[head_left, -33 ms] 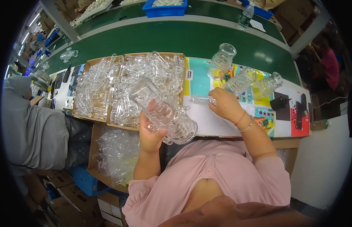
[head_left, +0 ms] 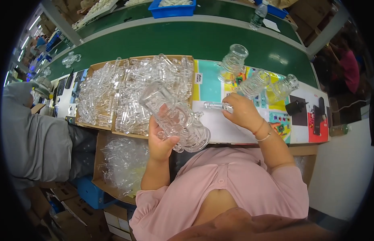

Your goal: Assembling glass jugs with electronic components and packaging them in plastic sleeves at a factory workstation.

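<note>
Left hand [head_left: 159, 147] clamped on large, clear, glass-like cylindrical vessel [head_left: 177, 118], tilted. Right hand [head_left: 242, 111] pinched around slim, clear, glass-like tube [head_left: 213, 105], over white flat sheet [head_left: 231, 130].

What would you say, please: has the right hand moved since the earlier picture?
Yes, slightly: the right hand has shifted rightward, closer to the black adapter.

Place: assembly workshop
Workbench [head_left: 167, 40]: long, green
Trays [head_left: 134, 135]: cardboard, heaped with clear parts [head_left: 148, 76], left
Bin [head_left: 173, 12]: blue, white pieces [head_left: 175, 2], far
Co-worker [head_left: 38, 136]: grey-clothed, left
</note>
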Available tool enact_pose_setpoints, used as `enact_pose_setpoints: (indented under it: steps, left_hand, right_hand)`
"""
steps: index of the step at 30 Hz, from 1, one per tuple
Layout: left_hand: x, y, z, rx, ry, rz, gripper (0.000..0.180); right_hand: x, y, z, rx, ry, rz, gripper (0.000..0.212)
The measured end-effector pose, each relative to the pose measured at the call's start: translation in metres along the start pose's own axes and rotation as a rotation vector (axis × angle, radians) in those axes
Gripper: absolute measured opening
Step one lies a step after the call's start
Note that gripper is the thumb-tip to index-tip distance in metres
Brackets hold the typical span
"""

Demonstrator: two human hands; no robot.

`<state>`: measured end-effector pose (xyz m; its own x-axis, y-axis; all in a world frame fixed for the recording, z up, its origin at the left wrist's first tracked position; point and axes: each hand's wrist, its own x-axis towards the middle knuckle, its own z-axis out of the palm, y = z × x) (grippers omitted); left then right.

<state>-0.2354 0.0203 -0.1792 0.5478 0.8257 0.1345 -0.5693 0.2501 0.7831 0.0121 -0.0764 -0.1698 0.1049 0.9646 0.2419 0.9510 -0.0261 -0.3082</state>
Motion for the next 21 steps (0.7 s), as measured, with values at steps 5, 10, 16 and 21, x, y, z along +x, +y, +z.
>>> enact_pose_setpoints:
  steps: [5, 10, 16, 21]
  left_hand:
    - [0.003, -0.014, 0.025, 0.159, -0.223, -0.071, 0.089]
    - [-0.003, -0.017, 0.062, 0.186, -0.356, -0.083, 0.086]
    - [-0.012, -0.023, 0.085, 0.219, -0.419, -0.072, 0.082]
    - [-0.019, -0.027, 0.097, 0.244, -0.44, -0.092, 0.082]
  right_hand:
    - [-0.032, -0.012, -0.05, 0.547, -0.039, 0.1, 0.031]
    - [-0.065, -0.006, -0.054, 1.051, 0.001, 0.091, 0.033]
    - [-0.091, -0.002, -0.064, 1.139, 0.015, 0.097, 0.033]
    - [-0.104, 0.002, -0.068, 1.134, 0.021, 0.114, 0.033]
